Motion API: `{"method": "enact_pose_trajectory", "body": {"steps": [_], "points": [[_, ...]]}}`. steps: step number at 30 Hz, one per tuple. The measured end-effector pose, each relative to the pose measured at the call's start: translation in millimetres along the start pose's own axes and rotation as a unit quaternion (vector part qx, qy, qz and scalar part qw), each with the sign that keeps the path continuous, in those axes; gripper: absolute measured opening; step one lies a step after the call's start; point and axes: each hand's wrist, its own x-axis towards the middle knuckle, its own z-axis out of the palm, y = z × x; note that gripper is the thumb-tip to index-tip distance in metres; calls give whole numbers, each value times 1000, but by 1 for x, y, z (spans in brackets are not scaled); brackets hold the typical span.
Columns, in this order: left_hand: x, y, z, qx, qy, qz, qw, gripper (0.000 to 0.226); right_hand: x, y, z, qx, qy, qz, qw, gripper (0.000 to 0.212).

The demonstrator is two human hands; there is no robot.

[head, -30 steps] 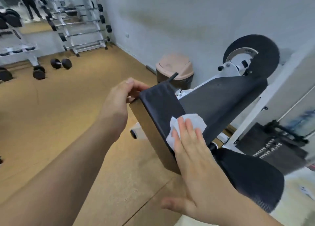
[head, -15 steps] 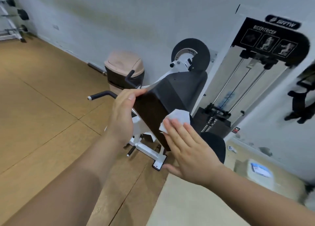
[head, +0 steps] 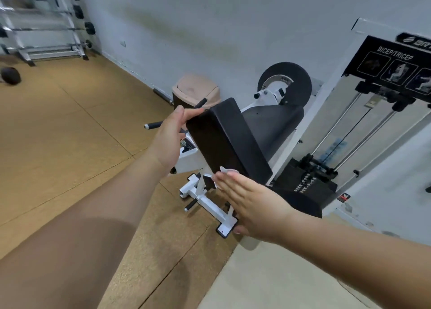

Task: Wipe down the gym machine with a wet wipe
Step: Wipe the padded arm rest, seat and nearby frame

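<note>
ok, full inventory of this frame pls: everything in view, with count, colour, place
black padded arm rest: 1, black, centre, tilted
white wet wipe: 1, white, at the arm rest's lower end, mostly hidden by fingertips
white steel machine frame: 1, white, on the floor under the arm rest
black foam grip handles: 2, black, left of the arm rest
black round cam disc: 1, black, behind, by the wall
black weight stack: 1, black, right of the arm rest
black BICEP/TRICEP placard: 1, black, top right
tan swing-lid bin: 1, tan, against the wall
silver barbell rack: 1, silver, top left, blurred
left hand: 1, grips the arm rest's upper corner
right hand: 1, flat, presses the wipe
</note>
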Motion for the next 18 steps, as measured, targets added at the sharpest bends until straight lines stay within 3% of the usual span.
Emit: {"method": "enact_pose_trajectory", "body": {"steps": [2, 9, 15, 18], "points": [[-4, 5, 4, 1, 10, -11, 1000, 62, 8, 7, -7, -7, -6, 3, 1000, 97], [2, 13, -5, -39, -28, -19, 999, 59, 73, 61, -50, -14, 56, 173, 983, 106], [21, -9, -24, -24, -63, 16, 998, 68, 62, -3, -17, 31, -29, 106, 993, 99], [34, -15, -34, -29, -105, 41, 993, 68, 64, 5, -22, 61, -32, 149, 986, 101]]}}
